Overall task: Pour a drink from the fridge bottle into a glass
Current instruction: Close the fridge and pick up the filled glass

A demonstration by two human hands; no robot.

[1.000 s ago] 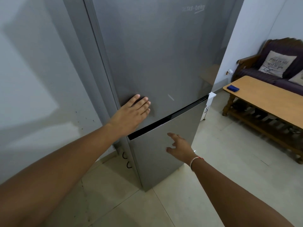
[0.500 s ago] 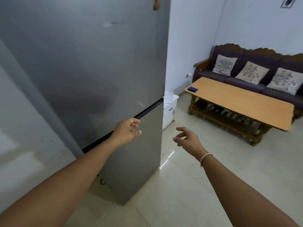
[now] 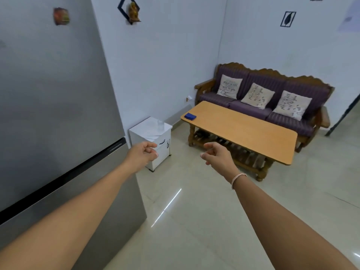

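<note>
My hands were empty by the shut fridge.

The fridge (image 3: 58, 98) was tall, grey and smooth, with both doors shut, so I could not see the bottle. My left hand (image 3: 143, 153) was loosely curled, holding nothing. The clear glass (image 3: 160, 124) stood on the little white cabinet (image 3: 150, 131). My right hand (image 3: 217, 155) hung half open, empty.

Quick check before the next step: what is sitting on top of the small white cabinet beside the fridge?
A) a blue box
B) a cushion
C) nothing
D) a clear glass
D: a clear glass stands on the white cabinet beside the fridge; the blue box lies on the wooden table instead.
</note>
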